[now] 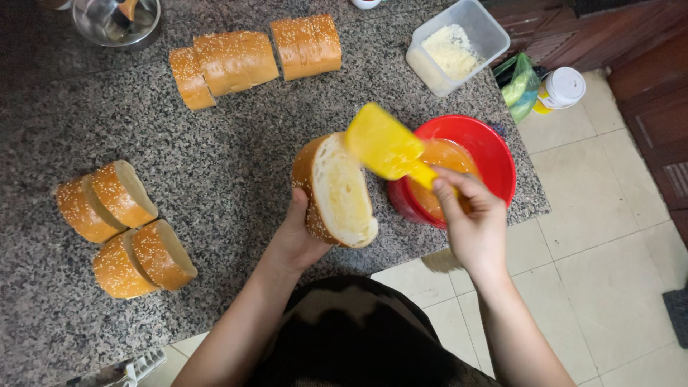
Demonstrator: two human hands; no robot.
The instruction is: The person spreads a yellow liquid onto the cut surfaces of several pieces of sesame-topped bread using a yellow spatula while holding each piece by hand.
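Bread [337, 193], a thick sesame-crusted piece, is held upright at the centre of the frame, cut face turned up and to the right, with the left hand [297, 233] gripping its crust from below. A yellow brush [383, 143] is grasped in the right hand [473, 222] by its handle, and its broad, blurred head is laid at the upper edge of the cut face. That face looks glossy and yellowish, so it is judged to be partly coated.

Just right of the bread, a red bowl [494, 147] of orange-yellow liquid is seen on the desk [229, 143] near its edge.

Four pieces [122, 229] are gathered at the left of the frame, and three more [251, 57] lie in a row at the top; whether any has been coated cannot be told.

A clear tub [487, 29] of pale crumbs stands at the upper right, and a metal bowl [118, 21] at the upper left.
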